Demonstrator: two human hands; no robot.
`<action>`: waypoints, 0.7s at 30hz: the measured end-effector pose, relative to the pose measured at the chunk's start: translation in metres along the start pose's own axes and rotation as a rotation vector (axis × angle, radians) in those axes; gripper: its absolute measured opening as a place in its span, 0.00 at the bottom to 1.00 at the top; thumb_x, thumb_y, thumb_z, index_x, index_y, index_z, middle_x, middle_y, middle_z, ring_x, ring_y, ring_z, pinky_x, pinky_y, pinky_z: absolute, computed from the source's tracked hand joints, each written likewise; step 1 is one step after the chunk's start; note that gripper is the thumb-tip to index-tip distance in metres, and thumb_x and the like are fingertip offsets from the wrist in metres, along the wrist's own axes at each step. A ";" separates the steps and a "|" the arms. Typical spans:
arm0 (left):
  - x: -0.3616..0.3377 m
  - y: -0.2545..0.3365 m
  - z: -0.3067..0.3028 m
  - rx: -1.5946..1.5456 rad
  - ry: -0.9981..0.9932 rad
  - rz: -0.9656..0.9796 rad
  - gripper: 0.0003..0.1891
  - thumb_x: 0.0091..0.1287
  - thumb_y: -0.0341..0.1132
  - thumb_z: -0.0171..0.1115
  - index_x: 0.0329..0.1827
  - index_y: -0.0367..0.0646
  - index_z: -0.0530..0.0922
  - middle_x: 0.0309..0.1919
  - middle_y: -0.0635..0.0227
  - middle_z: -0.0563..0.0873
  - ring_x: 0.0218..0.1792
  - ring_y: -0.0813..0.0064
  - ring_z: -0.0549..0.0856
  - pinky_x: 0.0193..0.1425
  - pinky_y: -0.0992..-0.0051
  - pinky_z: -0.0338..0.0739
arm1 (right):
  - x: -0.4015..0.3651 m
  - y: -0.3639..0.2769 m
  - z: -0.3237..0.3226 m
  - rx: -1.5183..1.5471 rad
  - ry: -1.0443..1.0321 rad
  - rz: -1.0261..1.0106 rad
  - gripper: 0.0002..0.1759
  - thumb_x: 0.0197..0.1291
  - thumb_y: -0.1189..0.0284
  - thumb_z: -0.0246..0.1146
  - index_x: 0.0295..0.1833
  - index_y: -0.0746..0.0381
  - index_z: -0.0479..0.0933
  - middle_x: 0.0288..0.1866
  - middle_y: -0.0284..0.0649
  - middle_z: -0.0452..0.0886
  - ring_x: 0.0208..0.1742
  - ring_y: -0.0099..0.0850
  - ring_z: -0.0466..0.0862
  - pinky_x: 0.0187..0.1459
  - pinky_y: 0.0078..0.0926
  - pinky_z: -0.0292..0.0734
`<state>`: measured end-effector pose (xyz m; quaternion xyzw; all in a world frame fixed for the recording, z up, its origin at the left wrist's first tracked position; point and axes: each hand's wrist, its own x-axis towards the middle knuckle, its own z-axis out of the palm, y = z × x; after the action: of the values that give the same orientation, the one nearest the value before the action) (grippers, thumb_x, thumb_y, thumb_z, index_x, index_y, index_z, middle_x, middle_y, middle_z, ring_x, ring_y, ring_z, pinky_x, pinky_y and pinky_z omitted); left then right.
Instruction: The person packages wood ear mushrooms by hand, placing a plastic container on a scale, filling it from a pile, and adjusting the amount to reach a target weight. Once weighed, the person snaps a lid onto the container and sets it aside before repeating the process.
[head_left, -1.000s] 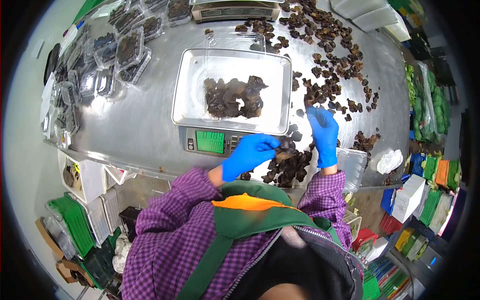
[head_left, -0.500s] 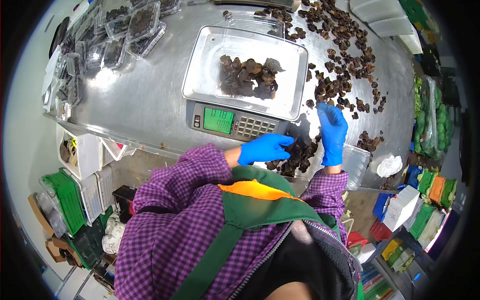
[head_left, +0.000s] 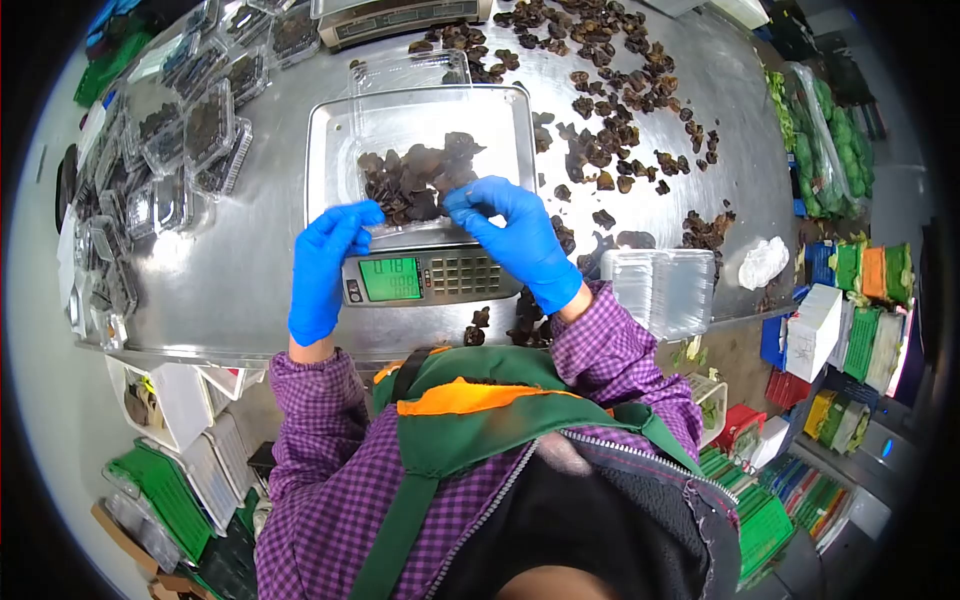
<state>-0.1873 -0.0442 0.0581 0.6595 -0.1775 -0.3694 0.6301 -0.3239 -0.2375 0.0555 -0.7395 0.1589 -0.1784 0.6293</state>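
Observation:
A metal tray (head_left: 322, 150) rests on a digital scale (head_left: 440, 277) with a lit green display. In the tray lies an open clear plastic box (head_left: 410, 75) filled with dark brown, wrinkled pieces (head_left: 415, 175) that look like fungus. My left hand (head_left: 325, 260), in a blue glove, has its fingers closed at the box's near left edge. My right hand (head_left: 515, 232), also gloved in blue, is at the right side of the heap, with thumb and fingers pinched together; what lies between them is too small to make out.
Filled clear boxes (head_left: 210, 125) are piled at the table's left. Loose dark pieces (head_left: 625, 100) are spread over the right side. Stacked empty plastic boxes (head_left: 660, 290) and a crumpled white wad (head_left: 763, 262) lie near the right front. Another scale (head_left: 400, 18) stands at the back.
My left hand has moved left and up to the box's edge. My right hand has moved from the loose pieces to the heap in the box. The view has shifted.

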 end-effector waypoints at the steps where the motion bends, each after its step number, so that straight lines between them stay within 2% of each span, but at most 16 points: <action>1: 0.008 0.004 -0.002 -0.007 0.155 0.060 0.12 0.70 0.33 0.57 0.49 0.35 0.82 0.44 0.65 0.87 0.36 0.83 0.81 0.43 0.82 0.75 | 0.001 -0.001 0.000 0.006 0.007 -0.004 0.08 0.58 0.76 0.66 0.44 0.63 0.83 0.39 0.38 0.83 0.41 0.27 0.83 0.43 0.23 0.78; 3: 0.023 0.010 0.007 0.069 0.169 0.101 0.11 0.68 0.30 0.60 0.50 0.37 0.82 0.44 0.65 0.87 0.36 0.84 0.80 0.43 0.82 0.75 | -0.003 -0.005 -0.004 -0.113 -0.012 -0.044 0.07 0.58 0.76 0.66 0.43 0.63 0.82 0.39 0.38 0.83 0.41 0.27 0.83 0.43 0.24 0.78; 5: 0.040 0.011 0.019 0.307 -0.011 0.360 0.11 0.66 0.26 0.62 0.51 0.38 0.82 0.43 0.67 0.86 0.35 0.83 0.79 0.42 0.81 0.75 | -0.013 -0.004 -0.015 -0.123 0.027 -0.079 0.07 0.58 0.77 0.66 0.43 0.64 0.82 0.39 0.39 0.83 0.40 0.27 0.84 0.42 0.23 0.78; 6: 0.049 0.009 0.025 0.379 -0.073 0.420 0.15 0.62 0.25 0.65 0.52 0.43 0.83 0.41 0.68 0.84 0.34 0.81 0.79 0.43 0.79 0.76 | -0.018 -0.002 -0.023 -0.144 0.073 -0.045 0.07 0.58 0.77 0.66 0.43 0.64 0.82 0.39 0.38 0.83 0.39 0.27 0.84 0.42 0.23 0.78; 7: 0.056 0.011 0.034 0.384 -0.073 0.420 0.15 0.62 0.25 0.65 0.52 0.43 0.83 0.41 0.68 0.84 0.34 0.81 0.79 0.43 0.79 0.76 | -0.023 0.001 -0.032 -0.165 0.120 -0.011 0.07 0.58 0.78 0.66 0.43 0.65 0.82 0.39 0.38 0.83 0.39 0.27 0.84 0.42 0.22 0.79; 9: 0.070 0.014 0.049 0.656 -0.142 0.359 0.16 0.60 0.26 0.67 0.51 0.49 0.83 0.39 0.68 0.81 0.36 0.76 0.82 0.43 0.78 0.76 | -0.033 0.009 -0.048 -0.170 0.176 0.020 0.07 0.58 0.78 0.66 0.43 0.65 0.82 0.39 0.38 0.83 0.38 0.25 0.84 0.42 0.21 0.78; 11: 0.089 -0.002 0.049 0.735 -0.162 0.406 0.18 0.57 0.27 0.68 0.51 0.52 0.84 0.37 0.67 0.79 0.37 0.73 0.82 0.42 0.78 0.76 | -0.043 0.016 -0.061 -0.175 0.232 0.056 0.07 0.58 0.78 0.66 0.43 0.65 0.82 0.39 0.37 0.83 0.38 0.24 0.83 0.42 0.21 0.78; 13: 0.099 -0.009 0.047 0.969 -0.125 0.561 0.17 0.57 0.27 0.68 0.50 0.50 0.84 0.37 0.67 0.79 0.38 0.72 0.82 0.42 0.78 0.76 | -0.051 0.021 -0.069 -0.220 0.271 0.133 0.07 0.59 0.78 0.66 0.44 0.64 0.82 0.39 0.36 0.83 0.38 0.21 0.82 0.43 0.20 0.78; 17: 0.101 -0.006 0.041 0.936 -0.129 0.520 0.15 0.57 0.28 0.69 0.49 0.49 0.85 0.39 0.68 0.81 0.36 0.74 0.82 0.40 0.78 0.77 | -0.054 0.031 -0.064 -0.153 0.256 0.165 0.08 0.59 0.77 0.66 0.45 0.63 0.82 0.39 0.35 0.83 0.38 0.20 0.82 0.43 0.20 0.77; 19: 0.093 -0.003 0.036 0.727 -0.117 0.413 0.15 0.56 0.28 0.71 0.47 0.46 0.85 0.40 0.68 0.82 0.34 0.77 0.81 0.38 0.79 0.77 | -0.051 0.037 -0.058 -0.104 0.250 0.159 0.08 0.59 0.78 0.66 0.45 0.63 0.82 0.40 0.35 0.84 0.38 0.21 0.82 0.42 0.20 0.77; 20: 0.087 0.000 0.035 0.696 -0.074 0.399 0.15 0.55 0.27 0.72 0.47 0.43 0.84 0.41 0.69 0.82 0.31 0.81 0.79 0.36 0.81 0.76 | -0.048 0.037 -0.054 -0.064 0.242 0.159 0.08 0.58 0.78 0.66 0.45 0.63 0.82 0.40 0.35 0.84 0.38 0.21 0.82 0.42 0.20 0.77; 21: 0.082 0.001 0.033 0.703 -0.061 0.399 0.15 0.55 0.27 0.72 0.47 0.43 0.84 0.41 0.69 0.82 0.31 0.81 0.79 0.36 0.81 0.76 | -0.046 0.034 -0.053 -0.057 0.232 0.151 0.08 0.58 0.78 0.66 0.45 0.63 0.82 0.40 0.35 0.84 0.38 0.21 0.82 0.42 0.20 0.77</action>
<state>-0.1560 -0.1254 0.0398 0.7761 -0.4361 -0.1758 0.4202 -0.3895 -0.2676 0.0265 -0.7176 0.2907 -0.2100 0.5970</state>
